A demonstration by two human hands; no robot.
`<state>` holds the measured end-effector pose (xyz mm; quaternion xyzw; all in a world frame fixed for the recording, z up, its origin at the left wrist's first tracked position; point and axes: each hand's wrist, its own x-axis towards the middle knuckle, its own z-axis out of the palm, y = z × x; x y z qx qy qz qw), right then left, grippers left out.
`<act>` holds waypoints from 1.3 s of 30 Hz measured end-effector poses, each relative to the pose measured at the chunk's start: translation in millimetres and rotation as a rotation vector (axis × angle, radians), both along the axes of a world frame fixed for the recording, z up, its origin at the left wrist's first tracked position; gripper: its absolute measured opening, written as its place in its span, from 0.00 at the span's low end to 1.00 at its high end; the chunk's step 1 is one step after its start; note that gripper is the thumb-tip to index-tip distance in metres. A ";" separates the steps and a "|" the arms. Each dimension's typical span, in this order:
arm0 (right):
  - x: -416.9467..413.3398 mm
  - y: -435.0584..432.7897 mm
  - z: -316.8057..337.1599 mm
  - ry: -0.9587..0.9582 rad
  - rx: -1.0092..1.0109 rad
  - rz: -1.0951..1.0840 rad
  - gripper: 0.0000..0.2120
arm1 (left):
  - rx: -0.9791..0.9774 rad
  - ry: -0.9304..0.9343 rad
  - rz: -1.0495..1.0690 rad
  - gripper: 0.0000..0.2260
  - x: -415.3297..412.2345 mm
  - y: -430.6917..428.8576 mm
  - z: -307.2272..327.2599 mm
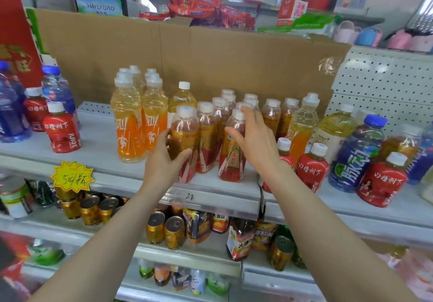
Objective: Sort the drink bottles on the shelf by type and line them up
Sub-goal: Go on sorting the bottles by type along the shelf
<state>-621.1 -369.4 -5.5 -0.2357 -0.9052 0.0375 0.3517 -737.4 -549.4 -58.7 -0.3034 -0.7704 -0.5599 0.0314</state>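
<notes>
On the grey metal shelf [98, 147], a block of amber tea bottles with red-and-gold labels stands near the front edge at the middle, backed by a sheet of brown cardboard [210, 62] that runs along the rear. Crowding the block on its left are tall orange-labelled bottles [130, 126] with ribbed clear shoulders and white caps; a paler yellow bottle [183, 97] rises just behind. To the right stand another orange-labelled bottle [302, 126], squat red juice bottles [312, 168], and a blue bottle [356, 156] with a blue cap, all close enough to hem the tea bottles in. At the shelf's left end more red juice bottles [62, 130] and blue bottles [58, 88] sit apart from the middle group. A yellow starburst price tag [72, 177] hangs from the front lip, and gold-topped cans [90, 210] fill the shelf below. The left hand [164, 161] wraps the lower body of the front-left tea bottle [184, 137], thumb across its label, fingers curled behind, a firm grasp. The right hand [255, 140] rests on the front-right tea bottle [234, 151], fingers spread over its shoulder and neck and reaching the cap behind; whether it truly grips cannot be told. Both bottles stand upright at the shelf's front edge, smooth clear plastic with glossy wrap labels, a narrow gap between them.
</notes>
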 end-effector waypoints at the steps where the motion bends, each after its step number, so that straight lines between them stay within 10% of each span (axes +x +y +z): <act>1: 0.1 0.4 -1.3 0.001 0.004 0.001 0.30 | -0.003 -0.003 -0.004 0.31 -0.4 -0.1 -0.8; 13: 77.9 13.9 -2.8 0.019 0.183 -0.109 0.24 | 0.032 0.113 0.088 0.30 5.8 4.5 -11.0; 20: 154.5 58.7 -31.7 0.211 -0.070 -0.203 0.26 | 0.305 0.303 0.125 0.21 78.9 25.8 -12.6; 26: 166.0 79.7 -64.7 0.160 -0.464 -0.076 0.35 | 0.032 0.157 -0.281 0.32 126.5 104.0 -15.8; 39: 164.7 108.3 -68.1 0.133 -0.625 0.170 0.32 | -0.109 -0.038 -0.198 0.34 145.4 149.8 -19.0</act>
